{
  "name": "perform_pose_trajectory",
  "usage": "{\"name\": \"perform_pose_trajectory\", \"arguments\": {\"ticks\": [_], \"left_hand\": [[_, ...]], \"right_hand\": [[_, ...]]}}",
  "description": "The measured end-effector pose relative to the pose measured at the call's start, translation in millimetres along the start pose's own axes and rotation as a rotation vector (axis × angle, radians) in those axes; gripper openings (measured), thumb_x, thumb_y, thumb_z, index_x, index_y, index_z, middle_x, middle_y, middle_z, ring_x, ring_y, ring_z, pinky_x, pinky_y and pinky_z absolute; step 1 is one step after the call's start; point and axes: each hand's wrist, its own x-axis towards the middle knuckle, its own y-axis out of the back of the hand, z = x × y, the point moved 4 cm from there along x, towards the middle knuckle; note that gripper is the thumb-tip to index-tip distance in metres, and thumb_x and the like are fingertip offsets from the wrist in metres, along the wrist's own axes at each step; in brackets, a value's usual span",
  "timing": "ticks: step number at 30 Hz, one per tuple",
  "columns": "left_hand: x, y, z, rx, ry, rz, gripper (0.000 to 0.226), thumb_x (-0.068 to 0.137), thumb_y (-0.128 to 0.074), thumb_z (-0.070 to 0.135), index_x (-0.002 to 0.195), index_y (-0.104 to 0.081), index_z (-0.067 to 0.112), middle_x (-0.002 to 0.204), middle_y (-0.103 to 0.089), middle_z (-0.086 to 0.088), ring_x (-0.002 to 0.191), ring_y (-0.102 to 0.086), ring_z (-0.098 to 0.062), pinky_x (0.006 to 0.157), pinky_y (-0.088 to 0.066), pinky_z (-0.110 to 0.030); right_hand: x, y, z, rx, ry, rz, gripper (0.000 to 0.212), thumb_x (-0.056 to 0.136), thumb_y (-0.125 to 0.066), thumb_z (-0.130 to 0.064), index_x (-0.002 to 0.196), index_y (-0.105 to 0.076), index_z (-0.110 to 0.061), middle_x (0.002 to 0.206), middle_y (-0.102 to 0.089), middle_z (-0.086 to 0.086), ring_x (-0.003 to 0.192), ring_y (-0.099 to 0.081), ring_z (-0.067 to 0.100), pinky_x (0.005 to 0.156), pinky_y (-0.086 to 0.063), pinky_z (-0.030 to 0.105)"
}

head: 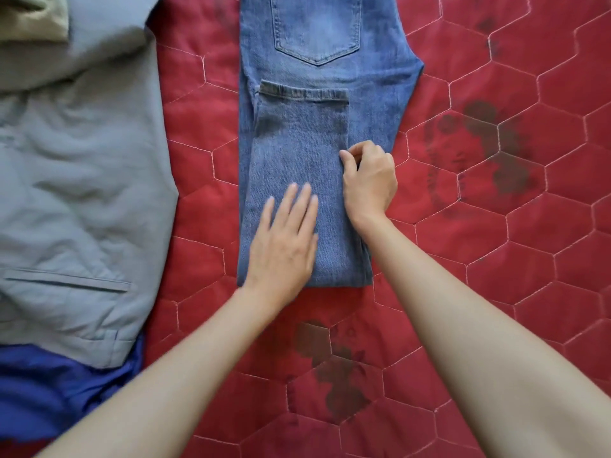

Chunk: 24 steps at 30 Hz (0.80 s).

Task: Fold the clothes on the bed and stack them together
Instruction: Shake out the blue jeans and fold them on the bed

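A pair of blue jeans (317,71) lies lengthwise in the middle of the bed, back pocket up, with the leg ends folded over onto the upper part. My left hand (284,239) rests flat on the folded legs, fingers spread and slightly blurred. My right hand (368,178) is at the right edge of the folded layer, fingers curled and pinching the denim there. Grey trousers (76,180) lie unfolded and crumpled at the left.
The red quilted bedspread (496,259) with a hexagon stitch and dark flower prints covers the bed. A blue garment (49,391) lies under the grey trousers at the lower left. A beige cloth (29,18) sits in the top-left corner.
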Motion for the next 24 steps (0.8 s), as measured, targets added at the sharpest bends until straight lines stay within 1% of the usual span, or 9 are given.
{"name": "perform_pose_trajectory", "arguments": {"ticks": [3,8,10,12,14,16,18,21,24], "left_hand": [[-32.4,-20.7,-12.6,0.054,0.089,-0.094,0.059,0.099,-0.028,0.036,0.148,-0.033,0.003,0.157,-0.025,-0.012,0.146,-0.023,-0.027,0.118,-0.020,-0.048],[-39.3,-28.8,-21.7,0.050,0.145,-0.066,0.061,0.100,-0.026,0.036,0.149,-0.028,0.000,0.158,-0.020,-0.017,0.147,-0.015,-0.027,0.119,-0.016,-0.047],[-39.0,-28.9,-21.6,0.031,0.170,-0.045,0.059,0.099,-0.026,0.032,0.149,-0.027,0.000,0.158,-0.019,-0.018,0.147,-0.012,-0.026,0.119,-0.015,-0.047],[-39.0,-28.9,-22.8,0.006,0.189,-0.035,0.058,0.099,-0.025,0.030,0.149,-0.027,0.001,0.158,-0.019,-0.017,0.147,-0.009,-0.025,0.120,-0.015,-0.047],[-39.2,-27.9,-23.2,-0.026,0.192,-0.009,0.057,0.098,-0.025,0.028,0.149,-0.030,0.002,0.157,-0.021,-0.017,0.146,-0.010,-0.025,0.119,-0.017,-0.049],[-39.8,-27.0,-23.4,-0.035,0.178,0.019,0.054,0.099,-0.026,0.027,0.148,-0.034,0.004,0.156,-0.025,-0.016,0.145,-0.013,-0.027,0.118,-0.020,-0.050],[-39.9,-27.9,-25.8,-0.021,0.169,0.019,0.054,0.099,-0.028,0.028,0.148,-0.035,0.006,0.157,-0.023,-0.015,0.146,-0.015,-0.027,0.118,-0.019,-0.050],[-40.2,-28.9,-25.8,0.022,0.168,0.003,0.055,0.098,-0.032,0.030,0.149,-0.034,0.007,0.158,-0.022,-0.014,0.147,-0.017,-0.027,0.118,-0.016,-0.050],[-36.3,-26.0,-21.9,0.090,0.170,0.005,0.056,0.098,-0.032,0.031,0.149,-0.033,0.007,0.158,-0.022,-0.014,0.147,-0.019,-0.028,0.119,-0.014,-0.050]], "right_hand": [[0.1,0.3,1.1,-0.017,0.019,-0.012,0.023,0.094,-0.056,-0.035,0.099,-0.064,-0.015,0.104,-0.065,0.005,0.105,-0.052,0.024,0.084,-0.036,0.031],[-6.9,7.2,-7.6,-0.055,0.040,-0.036,0.025,0.099,-0.049,-0.031,0.113,-0.059,-0.013,0.115,-0.059,0.005,0.112,-0.049,0.024,0.090,-0.036,0.030],[-24.9,16.2,-17.6,-0.051,0.129,0.042,0.030,0.098,-0.047,-0.023,0.123,-0.056,-0.010,0.123,-0.057,0.007,0.116,-0.050,0.025,0.096,-0.036,0.031],[-59.0,19.6,-28.9,-0.014,0.287,0.097,0.036,0.096,-0.045,-0.012,0.129,-0.055,-0.003,0.129,-0.057,0.012,0.122,-0.051,0.029,0.104,-0.037,0.034],[-101.3,8.2,-34.1,-0.011,0.452,0.024,0.042,0.096,-0.040,-0.009,0.135,-0.051,0.002,0.139,-0.052,0.017,0.133,-0.045,0.031,0.111,-0.035,0.040],[-133.6,-9.8,-24.7,-0.122,0.535,-0.140,0.046,0.099,-0.036,-0.018,0.142,-0.043,-0.002,0.148,-0.042,0.013,0.141,-0.035,0.026,0.114,-0.031,0.043],[-146.2,-20.7,1.3,-0.311,0.542,-0.213,0.050,0.102,-0.032,-0.030,0.147,-0.037,-0.009,0.154,-0.033,0.008,0.144,-0.028,0.023,0.115,-0.027,0.046],[-141.4,-15.8,44.0,-0.474,0.446,-0.160,0.053,0.102,-0.029,-0.040,0.150,-0.034,-0.017,0.157,-0.027,0.004,0.146,-0.023,0.022,0.116,-0.023,0.051],[-138.2,-12.1,62.5,-0.455,0.409,-0.123,0.054,0.102,-0.027,-0.039,0.150,-0.033,-0.015,0.158,-0.024,0.010,0.147,-0.021,0.024,0.117,-0.022,0.052]]}}
